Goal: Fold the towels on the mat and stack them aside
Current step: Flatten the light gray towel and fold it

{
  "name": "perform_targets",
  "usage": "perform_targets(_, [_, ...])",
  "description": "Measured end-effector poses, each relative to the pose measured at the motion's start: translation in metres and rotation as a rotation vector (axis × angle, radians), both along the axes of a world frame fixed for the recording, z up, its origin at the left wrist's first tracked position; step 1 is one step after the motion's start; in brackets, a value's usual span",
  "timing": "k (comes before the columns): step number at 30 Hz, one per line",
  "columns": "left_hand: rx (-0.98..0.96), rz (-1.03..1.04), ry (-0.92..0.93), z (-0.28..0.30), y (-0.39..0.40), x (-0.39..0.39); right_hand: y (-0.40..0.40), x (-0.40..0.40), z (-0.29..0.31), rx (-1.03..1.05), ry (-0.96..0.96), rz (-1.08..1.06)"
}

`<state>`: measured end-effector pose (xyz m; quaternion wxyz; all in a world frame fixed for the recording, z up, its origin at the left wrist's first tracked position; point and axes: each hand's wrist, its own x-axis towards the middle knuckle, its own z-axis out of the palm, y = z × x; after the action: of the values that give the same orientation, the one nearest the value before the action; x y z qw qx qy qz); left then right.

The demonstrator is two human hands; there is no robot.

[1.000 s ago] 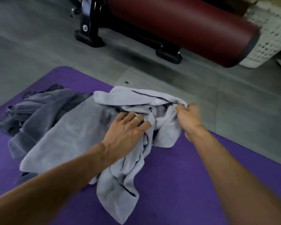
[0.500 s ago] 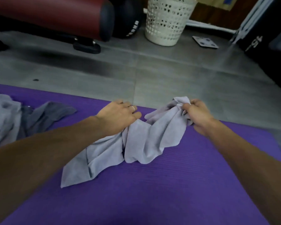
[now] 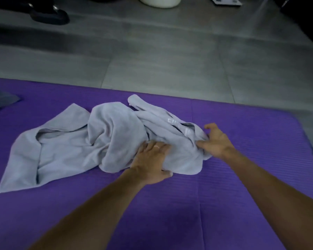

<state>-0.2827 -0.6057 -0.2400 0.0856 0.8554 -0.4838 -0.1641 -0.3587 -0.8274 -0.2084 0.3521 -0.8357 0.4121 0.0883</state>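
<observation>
A crumpled light grey towel (image 3: 65, 148) lies spread across the purple mat (image 3: 242, 177), its bunched end toward the right. My left hand (image 3: 152, 159) rests flat on that bunched end, fingers straight, thumb along the near hem. Just to its right, my right hand (image 3: 215, 141) holds the towel's right edge between thumb and curled fingers. The corner of a darker grey towel (image 3: 0, 101) shows at the mat's left edge.
Grey floor tiles (image 3: 170, 56) run beyond the mat. A black equipment foot (image 3: 49, 15) stands at the far left, a white basket's base (image 3: 159, 1) at the top middle, a flat scale (image 3: 224, 0) and dark gear (image 3: 300, 11) at the top right.
The light grey towel was pulled right, away from the darker towels, then laid down on the mat and spread out leftward. My left hand went from gripping it to lying flat on it.
</observation>
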Motion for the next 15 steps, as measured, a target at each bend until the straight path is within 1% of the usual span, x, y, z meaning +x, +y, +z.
perform_targets(2, [0.052, 0.005, 0.009, -0.017, -0.014, -0.009, -0.002, -0.007, -0.017, 0.053, 0.04, 0.091])
perform_targets(3, [0.042, 0.022, -0.021, -0.024, -0.018, -0.012, -0.002, -0.011, -0.026, 0.096, 0.002, 0.051])
perform_targets(4, [0.003, 0.044, -0.06, -0.027, -0.02, -0.013, -0.001, -0.015, -0.029, 0.169, -0.091, -0.069])
perform_targets(6, [-0.104, 0.076, -0.105, -0.025, -0.022, -0.012, -0.003, -0.023, -0.026, 0.311, -0.347, -0.384])
perform_targets(7, [-0.141, 0.084, -0.072, -0.019, -0.024, -0.013, -0.007, -0.03, -0.021, 0.363, -0.448, -0.517])
perform_targets(9, [-0.189, 0.083, 0.074, -0.002, -0.032, -0.018, -0.019, -0.05, -0.005, 0.409, -0.605, -0.709])
perform_targets(10, [-0.194, 0.065, 0.145, 0.009, -0.039, -0.023, -0.029, -0.065, 0.002, 0.386, -0.664, -0.8])
perform_targets(12, [-0.194, -0.059, 0.221, 0.028, -0.054, -0.04, -0.048, -0.103, 0.011, 0.247, -0.686, -0.955])
perform_targets(13, [-0.172, -0.145, 0.243, 0.033, -0.06, -0.052, -0.055, -0.126, 0.014, 0.158, -0.644, -1.018])
perform_targets(15, [-0.082, -0.305, 0.275, 0.037, -0.07, -0.077, -0.056, -0.174, 0.013, 0.029, -0.482, -1.096])
